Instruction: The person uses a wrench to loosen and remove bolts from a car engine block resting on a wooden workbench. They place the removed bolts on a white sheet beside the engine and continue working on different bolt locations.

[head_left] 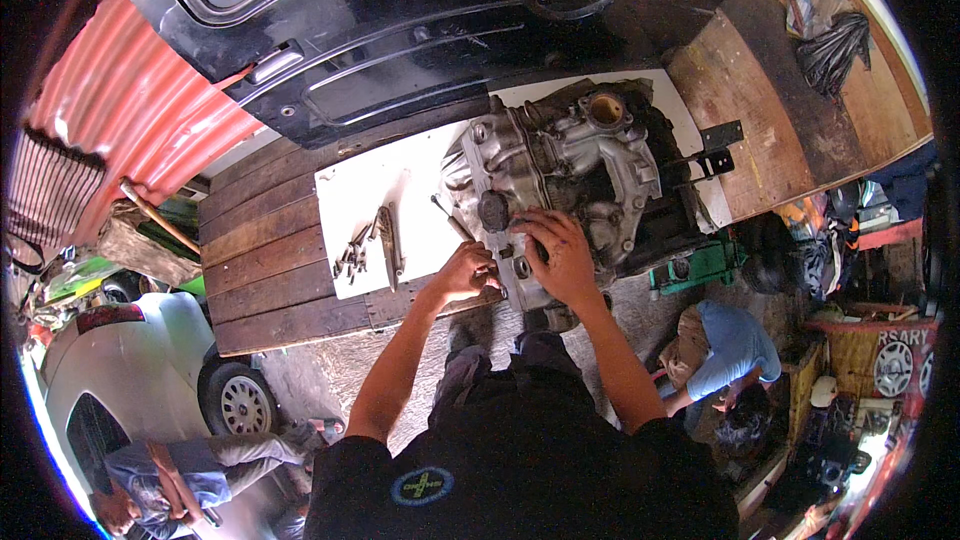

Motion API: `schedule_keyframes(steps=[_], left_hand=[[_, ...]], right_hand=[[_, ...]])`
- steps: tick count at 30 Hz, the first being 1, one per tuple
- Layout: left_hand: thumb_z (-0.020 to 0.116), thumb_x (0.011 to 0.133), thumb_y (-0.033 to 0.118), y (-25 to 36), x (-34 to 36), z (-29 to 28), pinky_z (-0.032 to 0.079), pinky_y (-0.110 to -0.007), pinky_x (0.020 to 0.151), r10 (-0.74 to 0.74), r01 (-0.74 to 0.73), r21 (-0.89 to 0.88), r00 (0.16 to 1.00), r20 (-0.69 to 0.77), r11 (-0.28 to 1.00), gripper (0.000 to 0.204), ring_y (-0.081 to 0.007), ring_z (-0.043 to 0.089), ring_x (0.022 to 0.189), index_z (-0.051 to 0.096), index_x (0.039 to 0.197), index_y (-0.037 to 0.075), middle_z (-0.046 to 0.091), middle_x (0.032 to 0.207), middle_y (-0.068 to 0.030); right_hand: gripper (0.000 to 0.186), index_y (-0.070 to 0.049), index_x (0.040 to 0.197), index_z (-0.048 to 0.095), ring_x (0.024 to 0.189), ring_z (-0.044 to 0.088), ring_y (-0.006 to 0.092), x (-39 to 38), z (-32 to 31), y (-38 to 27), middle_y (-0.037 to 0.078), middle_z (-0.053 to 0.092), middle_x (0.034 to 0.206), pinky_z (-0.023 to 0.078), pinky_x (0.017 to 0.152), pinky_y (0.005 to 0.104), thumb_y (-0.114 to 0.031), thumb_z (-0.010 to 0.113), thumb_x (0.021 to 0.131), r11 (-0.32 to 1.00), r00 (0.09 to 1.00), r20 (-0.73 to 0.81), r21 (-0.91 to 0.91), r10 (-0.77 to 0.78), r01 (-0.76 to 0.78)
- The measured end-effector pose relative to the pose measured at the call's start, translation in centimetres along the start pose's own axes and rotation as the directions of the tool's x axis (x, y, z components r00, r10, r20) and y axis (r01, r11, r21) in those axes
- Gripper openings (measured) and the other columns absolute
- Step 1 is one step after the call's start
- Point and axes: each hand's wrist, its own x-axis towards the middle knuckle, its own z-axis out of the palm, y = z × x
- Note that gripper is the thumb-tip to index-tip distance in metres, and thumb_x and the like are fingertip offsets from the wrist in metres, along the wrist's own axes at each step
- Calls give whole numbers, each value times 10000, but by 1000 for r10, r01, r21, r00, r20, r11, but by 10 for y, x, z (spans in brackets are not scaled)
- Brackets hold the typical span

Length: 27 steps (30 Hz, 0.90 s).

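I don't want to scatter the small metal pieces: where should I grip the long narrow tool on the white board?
Probably grip the long narrow tool at mid-length, from above and its right, where the left hand is: it points away from the person, and the small metal pieces lie along its left side.

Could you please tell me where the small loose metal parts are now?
In the head view, the small loose metal parts lie on the white board, left of the person's left hand and just beside the long metal tool.
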Motion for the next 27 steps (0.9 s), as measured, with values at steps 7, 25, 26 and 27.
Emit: schedule_keyframes(steps=[7, 25, 26, 27], left_hand=[[649, 916, 282, 10, -31, 38, 455, -392, 830, -523, 567, -581, 810, 265, 584, 247, -239, 578, 854, 660, 963, 39, 678, 990, -56], [402, 1004, 530, 95, -55, 71, 348, -331, 595, -478, 343, -809, 671, 566, -477, 484, -155, 363, 580, 426, 722, 138, 371, 639, 11], [407, 1004, 529, 99, -57, 65, 347, -329, 583, -497, 359, -811, 653, 572, -462, 486, -153, 355, 566, 422, 712, 140, 363, 629, 16], [415, 1002, 530, 102, -57, 60, 344, -331, 570, -549, 373, -840, 638, 541, -394, 484, -151, 350, 556, 421, 709, 143, 356, 622, 20]], right_hand=[[187, -129, 1011, 665, 1106, 565, 289, 1, -2, -1, 41, 651, 1165, 420, 960, 439, -108, 594, 839, 1000, 1000, -2, -27, -9, 9], [191, -109, 1008, 676, 1122, 572, 257, -1, -3, -2, 27, 662, 1164, 423, 962, 420, -77, 598, 837, 1000, 999, -36, 8, -12, 13], [184, -102, 999, 678, 1121, 574, 253, -1, -3, -4, 21, 666, 1161, 424, 961, 414, -61, 594, 841, 1000, 999, -41, 11, -10, 10], [194, -109, 1012, 679, 1124, 572, 259, -2, -2, -2, 36, 661, 1167, 421, 967, 424, -78, 599, 837, 1000, 1000, -29, 3, -7, 8]])
